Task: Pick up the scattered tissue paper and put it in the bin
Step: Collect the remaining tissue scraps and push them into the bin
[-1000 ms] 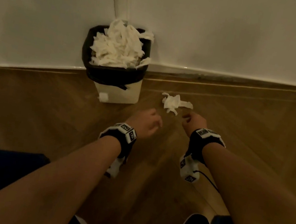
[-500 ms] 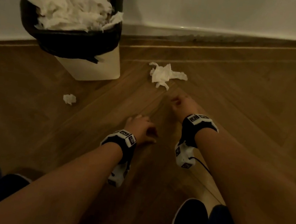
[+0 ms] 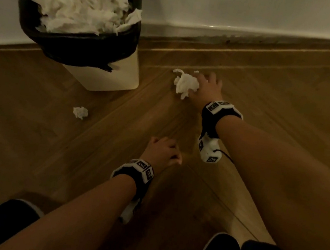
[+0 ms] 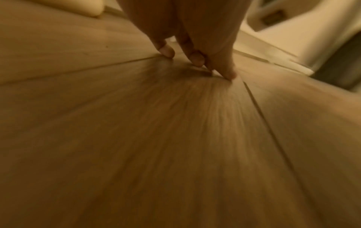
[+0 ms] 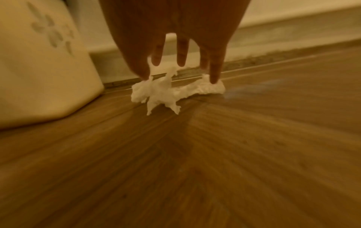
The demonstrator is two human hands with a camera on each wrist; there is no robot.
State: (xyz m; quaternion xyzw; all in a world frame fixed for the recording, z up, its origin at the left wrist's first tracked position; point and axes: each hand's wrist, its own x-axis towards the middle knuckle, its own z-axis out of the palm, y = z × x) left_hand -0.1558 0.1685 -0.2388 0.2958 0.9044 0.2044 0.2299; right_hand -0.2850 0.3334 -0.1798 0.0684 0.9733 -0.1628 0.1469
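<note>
On a wooden floor, the right hand (image 3: 207, 86) sets spread fingers (image 5: 214, 72) onto crumpled tissue (image 5: 171, 91) beside the overfull bin (image 3: 111, 77), likely starting the pickup; next, close and lift, while the left hand (image 3: 162, 150) rests loosely curled, empty.

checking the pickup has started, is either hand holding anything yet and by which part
The right hand touches the crumpled white tissue paper on the wooden floor, thumb at its left end, a finger at its right; not yet a closed grip. The left hand holds nothing.
</note>
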